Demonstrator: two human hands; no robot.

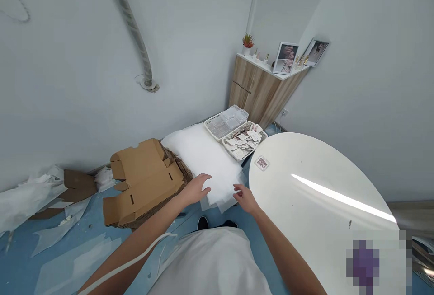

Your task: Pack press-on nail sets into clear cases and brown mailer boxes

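Observation:
My left hand (197, 189) hovers with thumb and fingers apart near the front left of a stack of white foam sheets (206, 155). On the other side, my right hand (246, 198) is held between the sheets and the round white table (339, 173), its fingers curled but apart. Neither hand holds anything that I can see. Behind the sheets stand a white basket of clear plastic cases (227, 121) and a second basket full of small printed cards (249, 139). One small clear case with reddish pieces (262, 163) lies on the table's left edge.
Flattened brown cardboard boxes (145, 177) are piled to the left. Plastic wrapping (30, 200) and loose sheets (77, 263) lie on the blue floor. A wooden cabinet (254, 82) in the corner bears a potted plant (247, 42), a framed picture (286, 58) and small bottles.

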